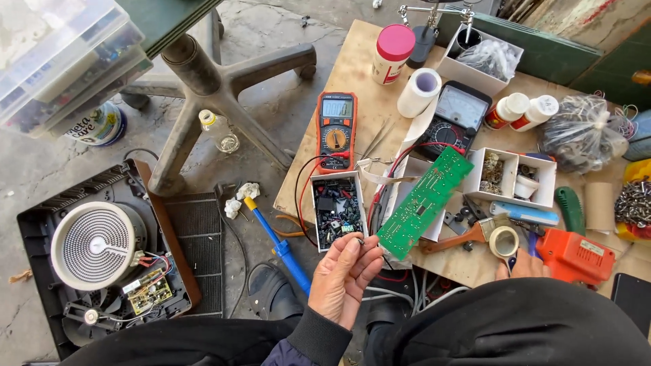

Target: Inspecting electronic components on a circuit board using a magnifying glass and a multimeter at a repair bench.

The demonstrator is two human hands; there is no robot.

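We are pinching a tiny dark part (359, 239) in our left hand (344, 276) fingertips, beside the green circuit board (424, 201) at the desk's front edge (298, 210).

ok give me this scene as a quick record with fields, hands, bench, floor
left hand: palm up, pinching a tiny dark component at its fingertips
right hand: mostly hidden behind a dark sleeve, beside the roll of tape
nearest box: white parts box full of small components
board: green circuit board lying tilted on the wooden bench
meters: orange digital multimeter, black analog meter
tools: orange soldering gun, blue desoldering pump
floor: opened cooker with round heating coil
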